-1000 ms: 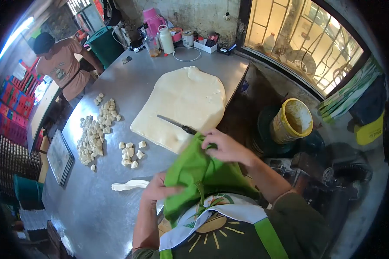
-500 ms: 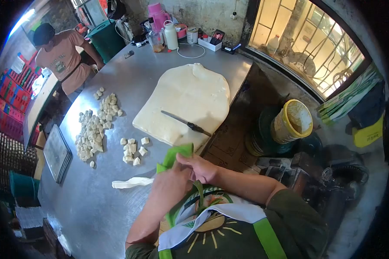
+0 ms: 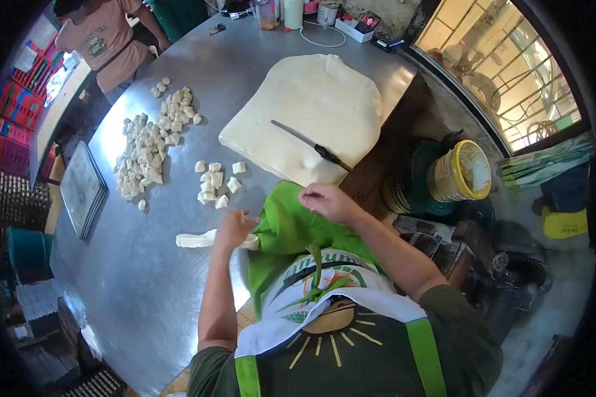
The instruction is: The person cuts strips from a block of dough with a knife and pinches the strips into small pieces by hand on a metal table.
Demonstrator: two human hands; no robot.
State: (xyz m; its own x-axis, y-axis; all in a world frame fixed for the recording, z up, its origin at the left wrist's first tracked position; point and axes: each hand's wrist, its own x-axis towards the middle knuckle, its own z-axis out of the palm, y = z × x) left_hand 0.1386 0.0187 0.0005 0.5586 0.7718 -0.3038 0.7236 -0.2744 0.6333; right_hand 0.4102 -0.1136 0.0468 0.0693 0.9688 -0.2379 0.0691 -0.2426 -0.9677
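A green and white apron (image 3: 291, 218) hangs at my front, its green lower part spread along the table edge. My left hand (image 3: 234, 229) is over a strip of dough (image 3: 195, 240) at the apron's left side, with fingers apart and nothing in them. To the right, my right hand (image 3: 330, 202) hovers above the green cloth, fingers loosely bent and seemingly free of it. A knife (image 3: 304, 140) with a black handle rests on a large flat slab of dough (image 3: 318, 99). Left of the slab are several cut dough pieces (image 3: 212, 180).
A bigger heap of dough pieces (image 3: 142, 149) covers the table's (image 3: 146, 284) left part, near stacked metal trays (image 3: 83, 188). Another person (image 3: 99, 43) stands at the far left. A yellow-rimmed bucket (image 3: 460, 172) and dark machinery (image 3: 483, 251) are at the right.
My hands were together in the bunched green apron cloth. Now they are apart, the left moved left toward the dough strip, and the cloth has dropped and spread. The view has tilted down.
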